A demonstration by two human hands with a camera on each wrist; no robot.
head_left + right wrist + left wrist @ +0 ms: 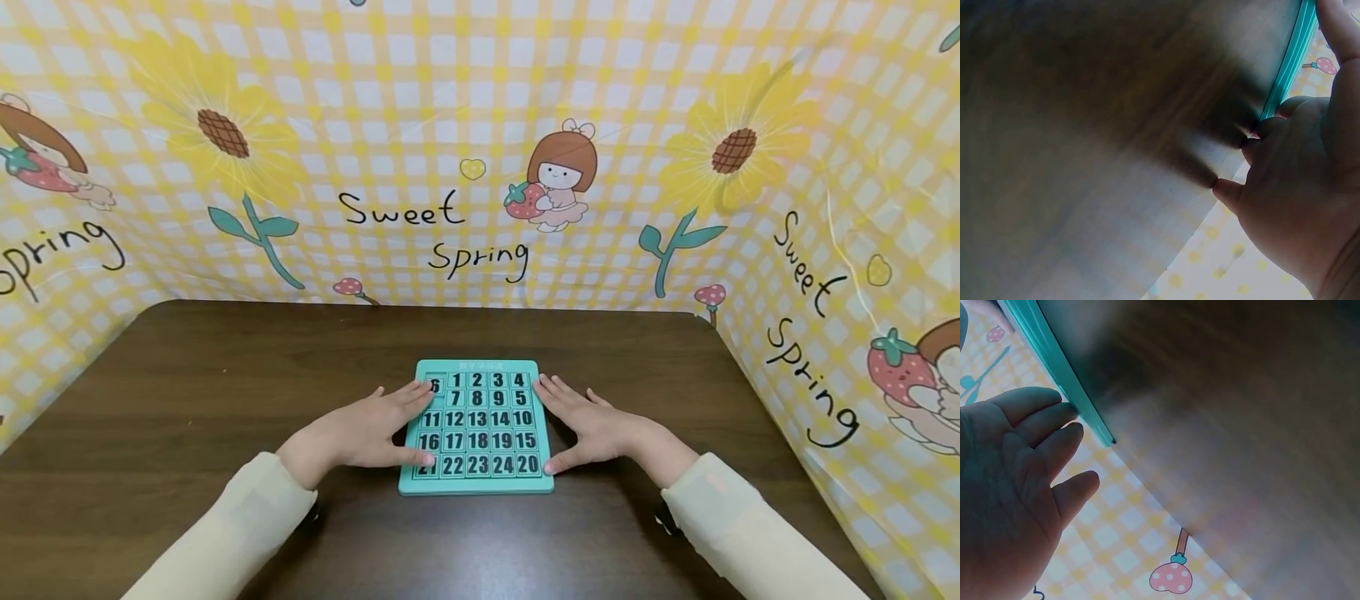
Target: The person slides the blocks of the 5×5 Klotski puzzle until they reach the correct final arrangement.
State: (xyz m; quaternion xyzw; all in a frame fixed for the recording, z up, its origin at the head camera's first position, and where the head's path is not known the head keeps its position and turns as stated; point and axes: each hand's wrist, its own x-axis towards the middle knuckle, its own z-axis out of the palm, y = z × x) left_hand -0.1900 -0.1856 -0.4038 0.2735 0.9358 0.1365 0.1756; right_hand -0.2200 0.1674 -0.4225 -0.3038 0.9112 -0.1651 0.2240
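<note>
A turquoise sliding number puzzle [476, 486] lies flat on the dark wooden table, its tiles printed with black numbers. In the left column, an uncovered slot shows just below the 6 tile [436, 386]. My left hand [366, 431] lies along the left side, fingertips over the 6 and thumb on the 21 tile [427, 468], partly hiding both. On the right side, my right hand [596, 429] has straight fingertips at the upper edge and its thumb by the lower corner. Both wrist views show spread fingers beside the puzzle's edge [1063, 375].
The brown table [480, 550] reaches out around the puzzle on every side. Behind it and to both sides hangs a yellow checked cloth [420, 108] with flowers, cartoon girls and lettering.
</note>
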